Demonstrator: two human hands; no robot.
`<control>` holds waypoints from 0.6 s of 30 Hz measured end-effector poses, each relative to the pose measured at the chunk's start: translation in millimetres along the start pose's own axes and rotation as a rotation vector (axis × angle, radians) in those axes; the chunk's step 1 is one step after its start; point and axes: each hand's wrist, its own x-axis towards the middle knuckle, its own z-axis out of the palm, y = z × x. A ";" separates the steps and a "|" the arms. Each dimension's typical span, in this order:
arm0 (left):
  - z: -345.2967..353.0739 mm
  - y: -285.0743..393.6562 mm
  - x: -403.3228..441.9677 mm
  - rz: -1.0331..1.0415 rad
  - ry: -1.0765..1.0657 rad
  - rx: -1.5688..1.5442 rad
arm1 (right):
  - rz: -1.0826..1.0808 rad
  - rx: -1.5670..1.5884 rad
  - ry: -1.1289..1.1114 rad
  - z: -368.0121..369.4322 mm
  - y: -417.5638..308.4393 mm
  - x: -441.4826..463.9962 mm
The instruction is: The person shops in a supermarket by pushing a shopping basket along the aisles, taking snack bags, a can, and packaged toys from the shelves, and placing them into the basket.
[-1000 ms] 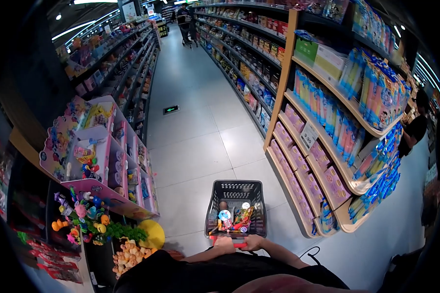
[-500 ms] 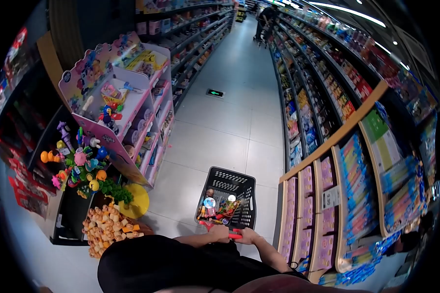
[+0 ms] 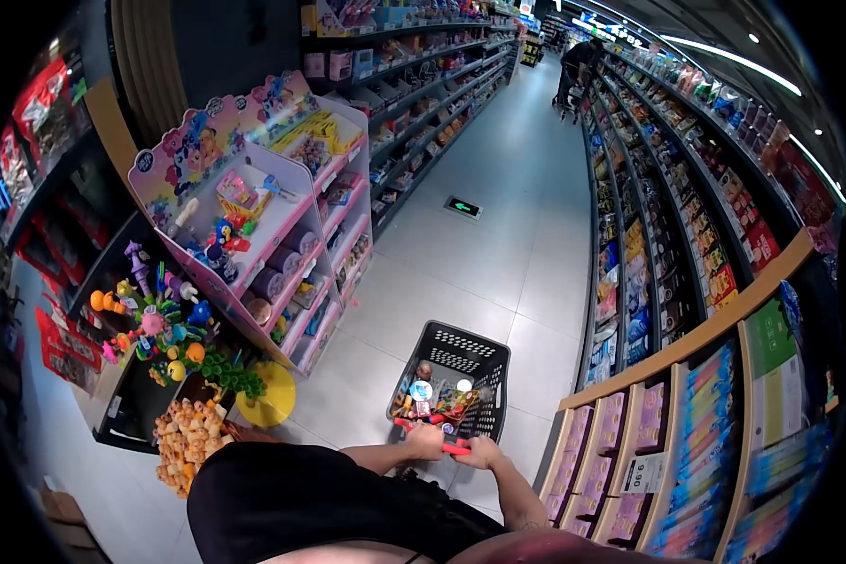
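Near the bottom centre, my left hand (image 3: 425, 442) is closed round the red handle (image 3: 456, 448) of a black basket. My right hand (image 3: 482, 453) grips the same handle, just to the right and close beside it. The black plastic basket (image 3: 494, 376) has perforated walls and lies ahead of both hands, above the pale tiled floor. Several small packaged items (image 3: 423, 390) lie in it, mostly toward its left and near side, one with a round white and blue face. The fingertips are too small to make out.
A pink toy display (image 3: 301, 202) stands left, with colourful toys (image 3: 155, 324) and a yellow disc (image 3: 266, 395) nearer. Long shelves line both sides of the aisle; pink boxes (image 3: 597, 470) fill the near right shelf. A person (image 3: 578, 61) with a cart is far ahead. A green arrow sign (image 3: 462, 207) marks the floor.
The view has turned, so the aisle and the far person appear farther right. The pink display looks larger and more central. Both hands have stayed on the basket's handle.
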 end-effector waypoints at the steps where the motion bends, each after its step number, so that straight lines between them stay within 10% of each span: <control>1: -17.5 6.0 2.0 -0.014 0.028 0.001 | -0.020 -0.010 0.009 -11.5 4.2 6.2; 18: -140.7 -54.8 161.4 -0.186 0.000 -0.096 | -0.217 0.035 0.080 -164.3 68.0 176.3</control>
